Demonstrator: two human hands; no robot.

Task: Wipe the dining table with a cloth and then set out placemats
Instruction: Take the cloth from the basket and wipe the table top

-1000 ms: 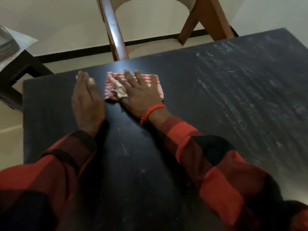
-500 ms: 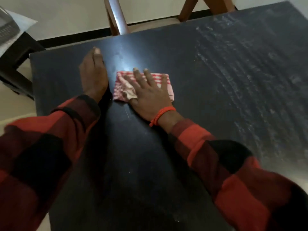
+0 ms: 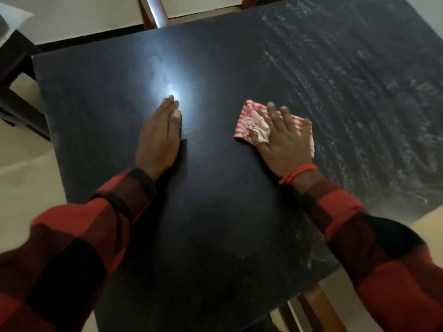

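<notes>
A folded red-and-white striped cloth (image 3: 249, 123) lies on the black dining table (image 3: 215, 224). My right hand (image 3: 285, 142) presses flat on the cloth with straight fingers, covering its right half. My left hand (image 3: 159, 137) rests flat on the bare tabletop, well to the left of the cloth, fingers together and pointing away from me. The right part of the tabletop carries whitish curved smear marks (image 3: 359, 104). No placemats are in view.
A wooden chair (image 3: 153, 10) stands at the far edge of the table, and another chair's wooden leg (image 3: 316, 307) shows at the near right corner. A dark side table (image 3: 14, 68) with something white on it is at the left. Pale floor surrounds the table.
My right hand has slid the cloth to the right, toward the smeared area, and the gap to my left hand has widened. The view has shifted, so more of the table's near edge shows.
</notes>
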